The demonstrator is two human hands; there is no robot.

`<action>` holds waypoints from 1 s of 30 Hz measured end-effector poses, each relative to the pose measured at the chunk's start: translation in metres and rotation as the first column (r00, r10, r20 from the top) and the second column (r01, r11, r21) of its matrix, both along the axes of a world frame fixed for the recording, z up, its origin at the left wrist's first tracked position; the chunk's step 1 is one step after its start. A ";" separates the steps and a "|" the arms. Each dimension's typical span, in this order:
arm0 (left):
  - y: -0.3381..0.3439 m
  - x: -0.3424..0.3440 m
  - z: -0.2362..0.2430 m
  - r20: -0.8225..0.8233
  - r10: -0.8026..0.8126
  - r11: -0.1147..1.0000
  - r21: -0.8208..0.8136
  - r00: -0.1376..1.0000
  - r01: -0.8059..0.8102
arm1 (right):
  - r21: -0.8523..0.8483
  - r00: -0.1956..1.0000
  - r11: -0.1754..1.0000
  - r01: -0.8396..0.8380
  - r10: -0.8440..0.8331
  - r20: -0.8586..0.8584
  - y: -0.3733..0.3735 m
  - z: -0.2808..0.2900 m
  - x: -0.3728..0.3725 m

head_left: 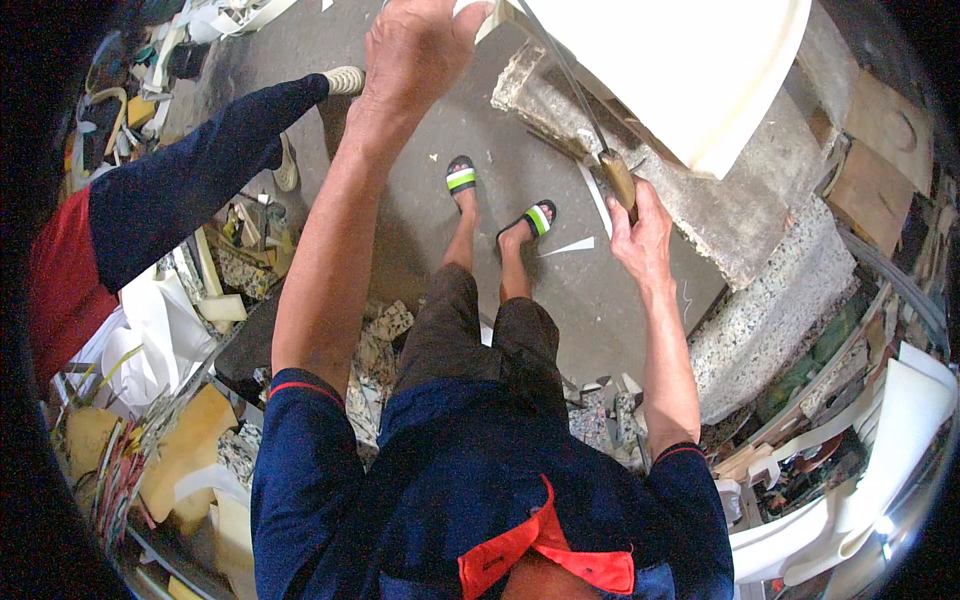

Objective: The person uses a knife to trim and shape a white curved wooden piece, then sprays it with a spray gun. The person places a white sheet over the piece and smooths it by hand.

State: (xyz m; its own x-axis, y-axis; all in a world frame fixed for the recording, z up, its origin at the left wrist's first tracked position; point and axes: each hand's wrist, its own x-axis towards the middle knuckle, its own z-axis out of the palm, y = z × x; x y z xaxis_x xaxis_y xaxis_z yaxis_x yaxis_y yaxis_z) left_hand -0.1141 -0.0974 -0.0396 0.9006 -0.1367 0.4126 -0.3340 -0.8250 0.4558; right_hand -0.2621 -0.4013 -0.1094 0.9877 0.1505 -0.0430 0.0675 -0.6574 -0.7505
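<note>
One knife (618, 178) held at the edge of one white block (680, 70)

The right hand (643, 235) is closed round the knife's wooden handle; its single long, thin metal blade runs up along the left edge of the block, and whether it touches I cannot tell; the left hand (420, 50) is curled at the top edge of view, its thumb near a pale edge, and what it pinches I cannot tell. The block, foam by its look, is smooth, with a curved rim and one pointed corner; it lies at upper right, over a rough grey slab (740, 225). Two sandals (461, 180), black with green and white bands, stand on the floor (400, 250); two slim white offcuts (570, 246) lie near them; another person's leg (200, 170) reaches in from the left, its shoe just beside the left forearm; speckled foam (775, 310), cardboard (870, 190) and yellow sheets (190, 450) crowd the sides.
</note>
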 end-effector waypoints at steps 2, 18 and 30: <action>-0.004 -0.001 0.007 0.008 -0.013 1.000 -0.009 1.000 0.013 | -0.002 1.000 1.000 -0.005 0.005 -0.031 -0.001 -0.002 0.000; -0.006 0.001 0.009 0.055 0.010 0.999 0.030 0.998 -0.012 | -0.038 0.999 0.999 -0.037 0.036 -0.029 0.022 0.012 0.028; -0.009 -0.001 0.011 -0.013 0.091 0.996 -0.007 0.996 -0.091 | -0.094 0.997 0.995 -0.038 0.031 -0.072 0.015 0.015 0.023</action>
State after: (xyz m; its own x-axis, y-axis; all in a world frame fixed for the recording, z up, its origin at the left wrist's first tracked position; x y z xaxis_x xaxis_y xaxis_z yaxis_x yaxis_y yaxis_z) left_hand -0.1148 -0.1060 -0.0291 0.9143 -0.0514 0.4019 -0.2523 -0.8483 0.4655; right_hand -0.2394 -0.3860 -0.0944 0.9760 0.1761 -0.1281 0.0403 -0.7242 -0.6884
